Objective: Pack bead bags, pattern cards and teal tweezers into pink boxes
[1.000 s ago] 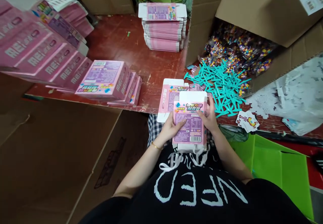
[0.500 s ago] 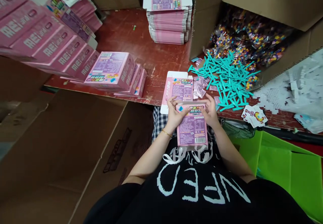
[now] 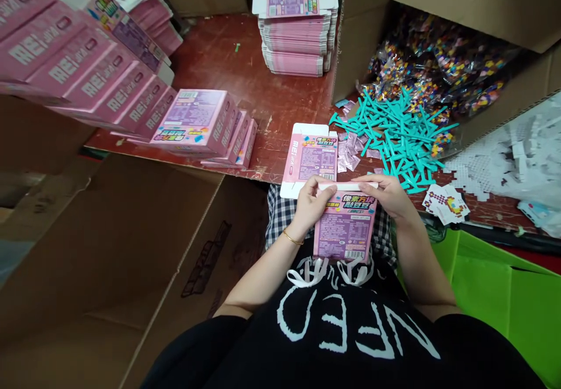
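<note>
A pink and purple printed cardboard box (image 3: 344, 231) stands in front of my body, its lower end against my shirt. My left hand (image 3: 313, 202) grips its upper left corner, thumb at the white flap along the top edge. On the upper right corner my right hand (image 3: 388, 195) is closed, its thumb at the other end of that flap. What is inside the box is hidden. Just beyond my hands a flat, unfolded box (image 3: 312, 155) lies at the table's edge, its near part covered by my left fingers.
Stacked pink boxes (image 3: 193, 117) line the left of the red table (image 3: 214, 50). A pile of flat boxes (image 3: 298, 44) stands at the back. To the right lie teal plastic hammers (image 3: 398, 138), small sachets (image 3: 350, 149), printed cards (image 3: 447, 204) and a carton of bead bags (image 3: 438, 62).
My right hand has moved right and turned over the box's top edge. The white top flap now shows between my thumbs, and the box sits slightly further right.
</note>
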`<state>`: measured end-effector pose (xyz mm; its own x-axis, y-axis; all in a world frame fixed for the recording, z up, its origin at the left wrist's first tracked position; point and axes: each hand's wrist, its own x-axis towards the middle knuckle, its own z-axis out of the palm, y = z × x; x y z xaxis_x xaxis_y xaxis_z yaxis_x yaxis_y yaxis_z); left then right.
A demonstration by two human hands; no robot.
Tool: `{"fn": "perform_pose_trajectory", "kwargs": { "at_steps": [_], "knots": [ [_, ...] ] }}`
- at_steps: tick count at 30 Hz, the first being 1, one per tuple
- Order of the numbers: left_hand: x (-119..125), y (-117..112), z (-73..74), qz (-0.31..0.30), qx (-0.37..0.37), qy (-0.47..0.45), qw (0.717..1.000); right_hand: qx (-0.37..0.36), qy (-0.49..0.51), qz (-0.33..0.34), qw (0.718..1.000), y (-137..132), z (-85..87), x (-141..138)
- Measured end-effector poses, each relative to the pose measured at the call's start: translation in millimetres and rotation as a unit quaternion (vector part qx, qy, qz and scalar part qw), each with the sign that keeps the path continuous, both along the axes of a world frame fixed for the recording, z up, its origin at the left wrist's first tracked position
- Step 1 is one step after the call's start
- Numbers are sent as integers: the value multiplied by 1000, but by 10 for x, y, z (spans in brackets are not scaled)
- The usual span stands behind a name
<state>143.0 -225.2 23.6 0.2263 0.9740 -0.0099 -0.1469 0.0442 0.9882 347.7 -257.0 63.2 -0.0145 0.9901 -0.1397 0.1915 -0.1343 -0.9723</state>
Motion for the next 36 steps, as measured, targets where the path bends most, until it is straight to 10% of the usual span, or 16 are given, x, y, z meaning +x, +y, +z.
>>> {"fn": "perform_pose_trajectory", "kwargs": {
  "at_steps": [8,15,19,23,25,27,30,33,36],
  "knots": [
    [-17,11,-184,-17,37,37,999,20,-16,63,998,-246,-264,47],
    [-280,383,-205,223,-13,-72,972,-80,89,30,992,-464,-550,117],
    [-455,366,-214,175,90,82,977,-56,174,-105,978,-434,-465,150],
    [-518,177,-45,-45,323,272,905,-116,206,164,958,-353,-283,66],
    [-500,79,6,-236,351,271,865,-139,167,280,935,-217,-254,78],
    [-477,9,-11,-313,316,254,859,-100,74,229,965,5,-295,179],
    [-468,-20,-116,-222,219,250,917,-11,-221,59,973,404,-455,431],
    [-471,18,-216,-159,160,268,937,-22,-415,80,906,705,-626,609],
    [-456,58,-281,-152,129,279,939,-30,-421,116,899,837,-726,654]
  ]
}}
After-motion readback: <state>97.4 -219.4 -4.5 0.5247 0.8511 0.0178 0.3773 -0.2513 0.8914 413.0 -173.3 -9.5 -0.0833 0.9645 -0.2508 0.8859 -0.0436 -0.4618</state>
